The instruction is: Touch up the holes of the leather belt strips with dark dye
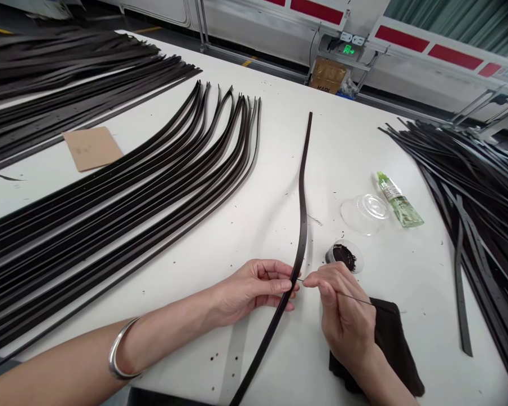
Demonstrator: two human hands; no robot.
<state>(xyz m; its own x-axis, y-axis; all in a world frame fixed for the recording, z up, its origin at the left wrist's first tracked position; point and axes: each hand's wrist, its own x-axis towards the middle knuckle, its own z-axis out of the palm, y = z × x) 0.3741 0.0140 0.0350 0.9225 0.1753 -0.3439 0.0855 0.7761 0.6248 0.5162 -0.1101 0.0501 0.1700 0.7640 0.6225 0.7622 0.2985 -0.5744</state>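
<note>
A long dark strap (pixel 303 186) lies across the white table (pixel 279 141), curving toward me. My left hand (pixel 254 288) pinches the strap on edge near its lower part. My right hand (pixel 342 307) is closed on a thin metal tool (pixel 351 298), a needle-like rod whose tip touches the strap's edge by my left fingers. A small round pot of dark paste (pixel 344 255) stands just above my right hand. A dark cloth (pixel 392 344) lies under my right wrist.
Many dark straps (pixel 110 208) lie side by side at left, more behind them and a loose heap (pixel 478 186) at right. A clear lid (pixel 365 212), a green tube (pixel 398 200) and a brown card (pixel 92 148) rest on the table. A silver bangle (pixel 121 352) circles my left wrist.
</note>
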